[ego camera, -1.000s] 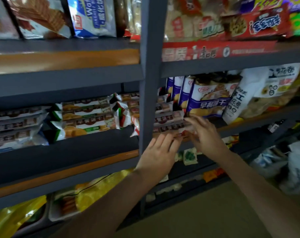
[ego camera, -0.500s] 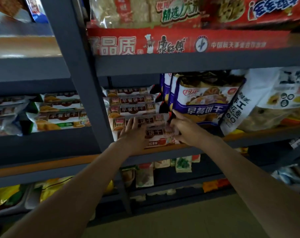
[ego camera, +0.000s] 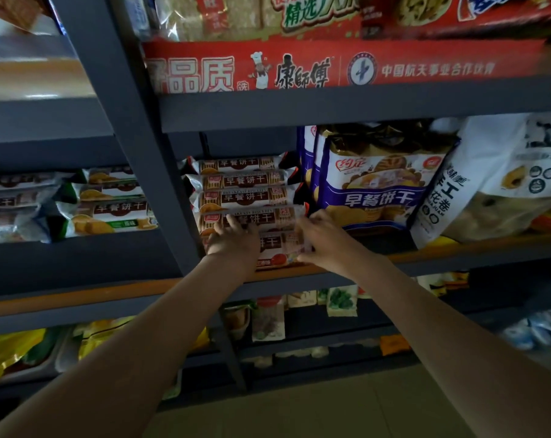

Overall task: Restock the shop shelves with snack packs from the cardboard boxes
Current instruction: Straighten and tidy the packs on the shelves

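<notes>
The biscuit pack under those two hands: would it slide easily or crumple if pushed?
The biscuit pack looks glossy, so it probably slides readily. It keeps a straight, boxy shape between the left hand and right hand, so it is likely fairly stiff. The biscuits inside could still crack.

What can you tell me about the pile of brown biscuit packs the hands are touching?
The stack of brown biscuit packs is five long, shiny plastic-wrapped packs lying flat, one on top of another, on the grey shelf beside the upright post. Each has a brown band with white Chinese letters and crimped white ends. The left hand rests on the lower packs' fronts; the right hand holds their right ends. Tall purple biscuit bags stand just right.
</notes>
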Available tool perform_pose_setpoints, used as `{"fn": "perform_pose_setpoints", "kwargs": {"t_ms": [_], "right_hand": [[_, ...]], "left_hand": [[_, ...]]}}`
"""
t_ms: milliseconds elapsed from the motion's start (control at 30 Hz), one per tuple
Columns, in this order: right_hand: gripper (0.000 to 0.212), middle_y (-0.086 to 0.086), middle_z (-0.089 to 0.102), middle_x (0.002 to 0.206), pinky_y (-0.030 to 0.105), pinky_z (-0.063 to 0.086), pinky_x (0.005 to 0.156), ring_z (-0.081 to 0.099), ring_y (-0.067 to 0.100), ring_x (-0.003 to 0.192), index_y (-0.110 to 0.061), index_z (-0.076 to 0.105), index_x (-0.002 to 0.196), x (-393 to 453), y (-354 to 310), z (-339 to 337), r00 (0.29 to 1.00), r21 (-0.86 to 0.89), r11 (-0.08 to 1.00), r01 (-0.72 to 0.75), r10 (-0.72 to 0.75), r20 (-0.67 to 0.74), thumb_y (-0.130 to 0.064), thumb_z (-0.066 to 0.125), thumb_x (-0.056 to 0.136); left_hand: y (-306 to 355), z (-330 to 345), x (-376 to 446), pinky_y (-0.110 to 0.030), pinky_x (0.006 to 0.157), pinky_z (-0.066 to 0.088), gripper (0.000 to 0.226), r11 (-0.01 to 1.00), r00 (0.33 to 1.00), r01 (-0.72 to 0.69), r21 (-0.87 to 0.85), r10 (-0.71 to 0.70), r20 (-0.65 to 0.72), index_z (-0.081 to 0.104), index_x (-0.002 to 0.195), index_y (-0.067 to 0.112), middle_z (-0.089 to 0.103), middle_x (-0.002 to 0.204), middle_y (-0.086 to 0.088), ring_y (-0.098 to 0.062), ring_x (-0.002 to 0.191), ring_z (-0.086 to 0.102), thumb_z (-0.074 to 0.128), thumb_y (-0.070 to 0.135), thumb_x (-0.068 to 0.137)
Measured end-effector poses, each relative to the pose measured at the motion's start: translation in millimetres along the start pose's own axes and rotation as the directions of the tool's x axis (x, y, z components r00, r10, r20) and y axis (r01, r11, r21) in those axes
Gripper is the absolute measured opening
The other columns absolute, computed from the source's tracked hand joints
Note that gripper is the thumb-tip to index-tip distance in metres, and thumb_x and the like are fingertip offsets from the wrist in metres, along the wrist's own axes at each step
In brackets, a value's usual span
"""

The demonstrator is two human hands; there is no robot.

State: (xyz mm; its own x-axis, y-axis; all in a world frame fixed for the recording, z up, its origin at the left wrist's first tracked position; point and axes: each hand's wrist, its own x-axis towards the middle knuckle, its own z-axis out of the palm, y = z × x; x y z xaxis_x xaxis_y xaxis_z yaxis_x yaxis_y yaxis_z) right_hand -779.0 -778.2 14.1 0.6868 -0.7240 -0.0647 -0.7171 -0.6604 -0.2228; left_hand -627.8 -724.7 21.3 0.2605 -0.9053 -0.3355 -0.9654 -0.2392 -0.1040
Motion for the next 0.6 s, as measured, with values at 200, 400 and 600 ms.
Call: {"fn": "perform_pose_setpoints", "kwargs": {"t_ms": [200,400,600], "right_hand": [[0.053,0.007,0.050,0.130,0.034,0.032,0.097,0.034,0.023,0.122,-0.010,0.038,0.128,4,-4,-4,1.000,-0.088,0.996,-0.012,0.010,-0.022,-0.026,0.065,0.085],[0.064,0.007,0.042,0.138,0.031,0.027,0.101,0.027,0.023,0.128,-0.008,0.029,0.138,0,7,-6,1.000,-0.130,0.991,0.023,-0.020,0.023,-0.033,0.060,0.088],[0.076,0.009,0.022,0.153,0.042,0.016,0.114,0.017,0.024,0.141,-0.008,0.021,0.144,9,2,-1,1.000,-0.149,0.989,0.004,-0.001,0.021,-0.043,0.058,0.088]], "left_hand": [[-8,-4,-1,-0.045,0.117,0.014,0.064,0.988,0.984,-0.157,0.008,0.157,-0.080,0.010,0.147,0.007,-0.006,0.157,-0.014,-0.030,0.145,0.001,0.044,0.012,0.094],[-9,-4,14,-0.050,0.117,0.007,0.072,0.984,0.983,-0.179,-0.003,0.178,-0.030,-0.002,0.149,0.013,-0.021,0.154,-0.014,-0.032,0.143,-0.013,0.043,0.005,0.093],[-17,4,26,-0.055,0.111,0.024,0.083,0.987,0.987,-0.160,0.027,0.159,0.012,-0.008,0.148,0.024,-0.015,0.155,-0.013,-0.035,0.144,-0.007,0.053,0.016,0.092]]}}
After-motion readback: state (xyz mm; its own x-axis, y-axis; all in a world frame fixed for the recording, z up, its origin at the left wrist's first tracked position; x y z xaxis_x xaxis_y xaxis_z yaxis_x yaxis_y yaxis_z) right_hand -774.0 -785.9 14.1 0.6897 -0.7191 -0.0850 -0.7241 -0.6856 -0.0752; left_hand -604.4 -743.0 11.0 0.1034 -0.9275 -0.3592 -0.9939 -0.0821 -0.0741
